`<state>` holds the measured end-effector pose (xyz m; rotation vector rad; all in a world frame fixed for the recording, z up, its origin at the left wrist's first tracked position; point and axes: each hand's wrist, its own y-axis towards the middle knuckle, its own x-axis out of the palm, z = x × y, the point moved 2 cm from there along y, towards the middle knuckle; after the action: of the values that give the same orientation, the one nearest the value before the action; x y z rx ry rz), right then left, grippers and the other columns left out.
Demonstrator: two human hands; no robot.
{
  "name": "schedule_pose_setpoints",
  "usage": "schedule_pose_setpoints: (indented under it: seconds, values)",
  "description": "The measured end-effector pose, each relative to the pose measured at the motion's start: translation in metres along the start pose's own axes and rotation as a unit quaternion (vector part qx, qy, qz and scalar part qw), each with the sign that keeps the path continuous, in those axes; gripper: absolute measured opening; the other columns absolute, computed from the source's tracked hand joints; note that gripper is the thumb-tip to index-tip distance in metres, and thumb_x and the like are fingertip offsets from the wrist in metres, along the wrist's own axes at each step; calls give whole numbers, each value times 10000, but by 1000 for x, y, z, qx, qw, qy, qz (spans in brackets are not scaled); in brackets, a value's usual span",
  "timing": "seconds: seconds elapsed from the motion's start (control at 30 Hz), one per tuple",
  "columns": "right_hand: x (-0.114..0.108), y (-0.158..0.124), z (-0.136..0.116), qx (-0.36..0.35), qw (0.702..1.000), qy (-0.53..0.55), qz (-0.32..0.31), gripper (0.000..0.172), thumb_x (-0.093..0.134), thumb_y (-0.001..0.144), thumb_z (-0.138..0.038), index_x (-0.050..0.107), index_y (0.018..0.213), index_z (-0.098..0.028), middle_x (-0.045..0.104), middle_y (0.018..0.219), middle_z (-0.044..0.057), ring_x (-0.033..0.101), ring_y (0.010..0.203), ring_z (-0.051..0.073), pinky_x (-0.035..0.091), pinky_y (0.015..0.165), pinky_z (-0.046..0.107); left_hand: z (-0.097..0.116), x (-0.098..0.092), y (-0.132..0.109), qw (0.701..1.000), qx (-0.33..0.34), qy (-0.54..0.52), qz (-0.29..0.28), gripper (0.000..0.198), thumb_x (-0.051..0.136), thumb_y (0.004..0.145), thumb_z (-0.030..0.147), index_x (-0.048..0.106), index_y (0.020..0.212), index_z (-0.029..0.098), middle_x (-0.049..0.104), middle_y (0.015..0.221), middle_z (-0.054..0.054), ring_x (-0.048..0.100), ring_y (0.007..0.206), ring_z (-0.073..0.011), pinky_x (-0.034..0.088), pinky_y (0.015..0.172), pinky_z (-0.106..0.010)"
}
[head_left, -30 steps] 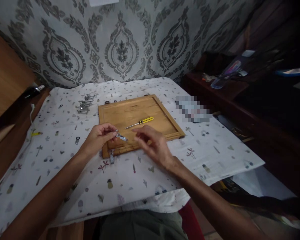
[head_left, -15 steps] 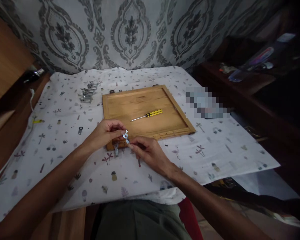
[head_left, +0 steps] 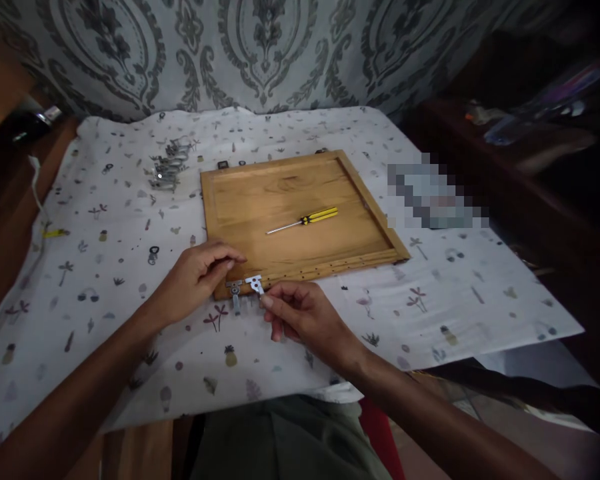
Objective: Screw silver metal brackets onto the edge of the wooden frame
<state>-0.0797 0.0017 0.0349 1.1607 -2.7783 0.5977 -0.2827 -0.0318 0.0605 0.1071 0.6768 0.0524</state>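
A square wooden panel [head_left: 290, 200] with a raised frame lies on the patterned cloth. A yellow-handled screwdriver [head_left: 304, 220] rests on its middle. My right hand [head_left: 300, 317] pinches a small metal bracket [head_left: 255, 285] and holds it against the panel's near rail. A second metal bracket [head_left: 235, 293] sits on the same rail just to its left. My left hand [head_left: 195, 277] rests with curled fingers on the panel's near-left corner, touching the wood beside both brackets.
A pile of several metal brackets [head_left: 167, 167] lies on the white patterned cloth [head_left: 105, 280] left of the panel. A blurred flat item [head_left: 433, 197] lies to the right. A dark wooden sideboard [head_left: 530, 153] stands at the right; a white cable [head_left: 35, 193] runs at the left.
The bracket passed from my left hand to my right hand, which brought it down onto the panel's near rail. My left hand dropped onto the panel's corner. The view moved forward.
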Motion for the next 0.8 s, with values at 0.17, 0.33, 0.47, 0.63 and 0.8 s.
schedule_pose_setpoints:
  seconds: [0.17, 0.33, 0.47, 0.63, 0.8]
  values:
    - [2, 0, 1, 16, 1000, 4, 5, 381, 779, 755, -516, 621, 656, -183, 609, 505, -41, 437, 355, 37, 259, 339, 152, -1, 0, -1, 999, 35, -1, -10, 288, 489, 925, 207, 776, 941, 225, 748, 975, -50, 699, 900, -206, 533, 826, -334]
    - [3, 0, 2, 21, 1000, -2, 7, 371, 771, 775, -502, 630, 637, -187, 586, 462, -43, 444, 346, 49, 264, 336, 163, -1, 1, -1, 997, 63, 20, -34, 328, 455, 900, 132, 769, 931, 220, 746, 985, -46, 702, 931, -201, 536, 825, -318]
    - [5, 1, 2, 15, 1000, -4, 8, 365, 780, 767, -508, 641, 645, -193, 612, 514, -37, 490, 368, 57, 263, 337, 172, -1, 2, -1, 996, 69, 32, -48, 356, 434, 884, 93, 761, 923, 229, 742, 993, -42, 695, 937, -196, 543, 830, -321]
    - [7, 2, 3, 5, 1000, -7, 5, 322, 767, 784, -466, 650, 654, -195, 626, 558, -36, 505, 385, 50, 310, 378, 188, -2, 1, -2, 994, 78, 39, -63, 406, 417, 860, 52, 774, 936, 230, 734, 1008, -42, 693, 961, -195, 545, 840, -325]
    - [8, 2, 4, 4, 1000, -11, 5, 298, 765, 792, -431, 649, 664, -187, 654, 614, -27, 540, 412, 52, 359, 418, 196, -1, 0, -3, 994, 72, 41, -69, 452, 418, 827, 25, 787, 951, 253, 733, 1020, -33, 688, 982, -196, 550, 856, -326]
